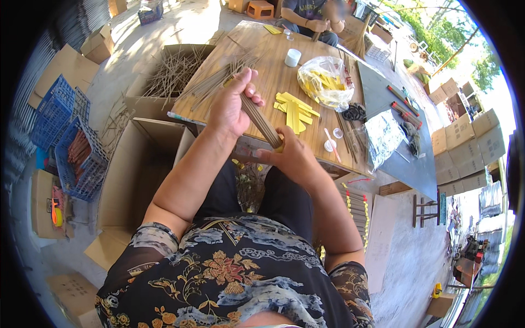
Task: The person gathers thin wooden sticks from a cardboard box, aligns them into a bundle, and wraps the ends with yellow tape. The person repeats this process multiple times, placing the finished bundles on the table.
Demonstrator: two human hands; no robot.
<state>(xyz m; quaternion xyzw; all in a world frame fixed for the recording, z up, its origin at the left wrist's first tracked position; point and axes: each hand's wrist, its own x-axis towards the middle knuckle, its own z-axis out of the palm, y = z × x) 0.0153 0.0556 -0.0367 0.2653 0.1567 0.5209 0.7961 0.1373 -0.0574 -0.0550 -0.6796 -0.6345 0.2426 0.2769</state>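
Observation:
A bundle of thin brown incense sticks (260,121) slants between my two hands, above the near edge of the wooden table (219,54). My left hand (232,106) is closed round its upper end, fingers curled and thumb along it. At the lower end, my right hand (291,156) grips the bundle between thumb and fingers, and a bit of yellow shows there. Yellow paper strips (295,111) lie fanned on the table just beyond my right hand. Loose sticks (221,82) are spread on the table past my left hand.
A clear bag of yellow strips (326,82) and a white jar (292,57) stand farther back. Opposite sits another person (311,16), hands together. Cardboard boxes (139,164) flank me at left, beside blue crates (82,158). A grey board (402,126) holds red-wrapped bundles and clear film.

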